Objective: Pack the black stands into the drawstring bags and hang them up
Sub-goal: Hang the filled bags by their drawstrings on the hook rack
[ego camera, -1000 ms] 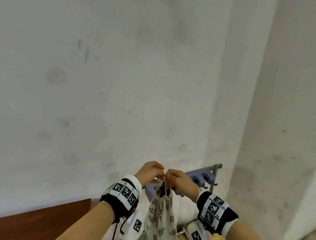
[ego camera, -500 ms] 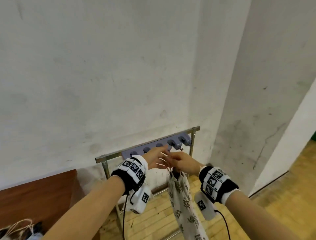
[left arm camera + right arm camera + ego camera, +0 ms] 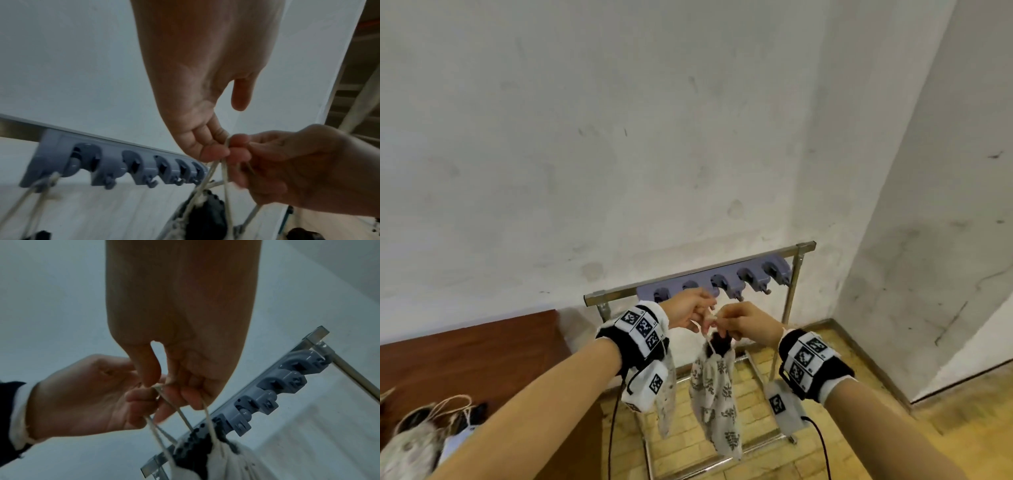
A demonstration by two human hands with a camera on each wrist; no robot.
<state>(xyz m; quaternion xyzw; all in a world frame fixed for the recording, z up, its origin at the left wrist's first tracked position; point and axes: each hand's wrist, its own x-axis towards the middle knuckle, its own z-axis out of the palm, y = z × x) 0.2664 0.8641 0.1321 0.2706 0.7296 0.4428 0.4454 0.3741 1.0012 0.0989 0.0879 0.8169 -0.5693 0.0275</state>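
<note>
Left hand (image 3: 688, 310) and right hand (image 3: 743, 323) each pinch the cords (image 3: 225, 175) of a leaf-print bag (image 3: 717, 387); the bag hangs below them, a black stand (image 3: 719, 342) protruding from its mouth; the grey hook rail (image 3: 722, 284) sits just behind (another bag (image 3: 666, 404) already hangs at its left end); a brown table (image 3: 476, 356) stands left.

A silver metal rack (image 3: 616, 295) stood on the yellow-brown wooden plank floor (image 3: 866, 431) close against the white wall, carrying along its top bar a grey-blue plastic rail of five hooks (image 3: 755, 274). From the rail's leftmost hook hung a pale leaf-printed cloth drawstring bag (image 3: 666, 409) by its beige cords, partly hidden behind a wrist. On the dark reddish-brown wooden table (image 3: 482, 356) to the left of the rack lay a crumpled pale patterned cloth bag (image 3: 409, 445) with loose beige cord loops (image 3: 453, 402) beside it
</note>
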